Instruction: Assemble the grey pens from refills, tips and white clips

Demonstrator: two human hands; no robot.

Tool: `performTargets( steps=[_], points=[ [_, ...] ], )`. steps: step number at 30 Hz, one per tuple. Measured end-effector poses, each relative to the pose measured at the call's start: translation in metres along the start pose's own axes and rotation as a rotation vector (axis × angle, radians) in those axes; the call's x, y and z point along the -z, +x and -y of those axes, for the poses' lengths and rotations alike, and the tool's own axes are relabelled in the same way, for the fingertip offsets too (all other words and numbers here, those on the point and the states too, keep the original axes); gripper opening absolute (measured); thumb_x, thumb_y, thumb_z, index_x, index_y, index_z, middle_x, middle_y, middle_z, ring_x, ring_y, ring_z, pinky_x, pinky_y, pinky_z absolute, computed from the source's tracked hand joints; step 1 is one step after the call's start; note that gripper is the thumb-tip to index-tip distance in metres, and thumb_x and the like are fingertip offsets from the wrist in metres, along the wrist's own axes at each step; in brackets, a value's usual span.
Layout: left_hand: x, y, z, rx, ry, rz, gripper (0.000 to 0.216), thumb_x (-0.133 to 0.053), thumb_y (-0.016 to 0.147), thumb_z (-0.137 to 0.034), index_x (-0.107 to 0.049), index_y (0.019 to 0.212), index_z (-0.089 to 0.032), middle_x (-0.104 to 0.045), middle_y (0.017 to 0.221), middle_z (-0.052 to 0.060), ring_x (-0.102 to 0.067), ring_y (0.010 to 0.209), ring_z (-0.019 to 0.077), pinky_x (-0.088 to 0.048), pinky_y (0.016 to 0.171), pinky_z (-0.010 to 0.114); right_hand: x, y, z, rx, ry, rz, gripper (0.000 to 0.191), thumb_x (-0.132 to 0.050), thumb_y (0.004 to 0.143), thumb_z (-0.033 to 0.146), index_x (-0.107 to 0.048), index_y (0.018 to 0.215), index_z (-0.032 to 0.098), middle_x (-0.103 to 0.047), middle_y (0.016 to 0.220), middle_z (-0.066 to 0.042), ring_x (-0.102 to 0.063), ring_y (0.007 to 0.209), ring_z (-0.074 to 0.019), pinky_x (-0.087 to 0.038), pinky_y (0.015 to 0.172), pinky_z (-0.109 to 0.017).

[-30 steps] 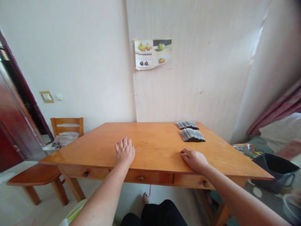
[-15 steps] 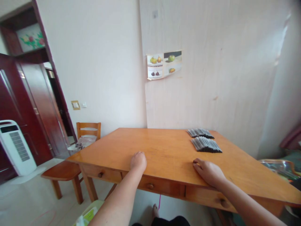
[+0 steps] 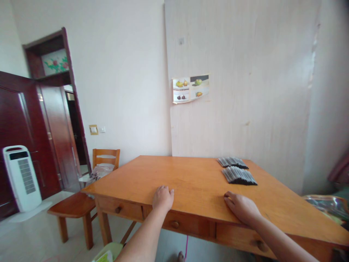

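A person's left hand (image 3: 163,197) rests with fingers curled loosely on the near edge of an orange-brown wooden table (image 3: 191,182), holding nothing; the right hand (image 3: 241,208) lies palm down and flat on the same edge, well apart from it and equally empty. Farther along the tabletop, beyond the right hand toward the wall, lie 2 fanned stacks of dark grey flat packets (image 3: 239,175), untouched by either hand. A fruit poster (image 3: 191,88) hangs on the pale wall behind. Left of the table stand a wooden chair (image 3: 105,160), a low wooden bench (image 3: 72,204), a white fan heater (image 3: 21,177) and a dark red door (image 3: 16,123).
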State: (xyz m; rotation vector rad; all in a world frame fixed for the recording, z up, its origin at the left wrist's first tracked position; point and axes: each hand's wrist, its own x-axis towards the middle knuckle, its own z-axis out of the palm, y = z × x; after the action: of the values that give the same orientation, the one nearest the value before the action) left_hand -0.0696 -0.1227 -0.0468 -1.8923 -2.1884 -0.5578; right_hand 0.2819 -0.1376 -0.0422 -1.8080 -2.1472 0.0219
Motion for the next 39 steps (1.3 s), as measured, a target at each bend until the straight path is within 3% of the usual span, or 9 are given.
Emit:
performTargets(
  steps=[16,30,39],
  points=[
    [0.005,-0.003,-0.003,0.002,-0.014,-0.004,0.039,-0.039,0.090,-0.043,-0.066,0.096,-0.015,-0.066,0.104,0.014,-0.058,0.103,0.0239,-0.042,0.090,0.034,0.000,0.001,-0.003,-0.002,-0.002,0.009,0.042,-0.032,0.092,0.046,-0.064,0.108,0.025,-0.071,0.097,-0.010,-0.065,0.094,-0.0262,-0.040,0.073,-0.033],
    [0.011,-0.007,-0.009,0.053,-0.014,0.022,0.040,-0.040,0.091,-0.043,-0.067,0.102,-0.016,-0.065,0.112,0.013,-0.057,0.107,0.0235,-0.041,0.094,0.033,-0.002,0.002,-0.008,0.003,-0.020,0.029,0.043,-0.032,0.092,0.047,-0.063,0.111,0.025,-0.071,0.099,-0.010,-0.065,0.094,-0.0267,-0.041,0.073,-0.033],
    [0.004,-0.005,-0.003,-0.002,-0.025,-0.018,0.038,-0.041,0.090,-0.043,-0.067,0.097,-0.016,-0.066,0.103,0.013,-0.059,0.101,0.0231,-0.043,0.090,0.034,0.002,0.001,-0.006,-0.018,-0.033,0.036,0.044,-0.031,0.092,0.048,-0.063,0.111,0.026,-0.071,0.100,-0.009,-0.065,0.092,-0.0261,-0.041,0.072,-0.033]
  ],
)
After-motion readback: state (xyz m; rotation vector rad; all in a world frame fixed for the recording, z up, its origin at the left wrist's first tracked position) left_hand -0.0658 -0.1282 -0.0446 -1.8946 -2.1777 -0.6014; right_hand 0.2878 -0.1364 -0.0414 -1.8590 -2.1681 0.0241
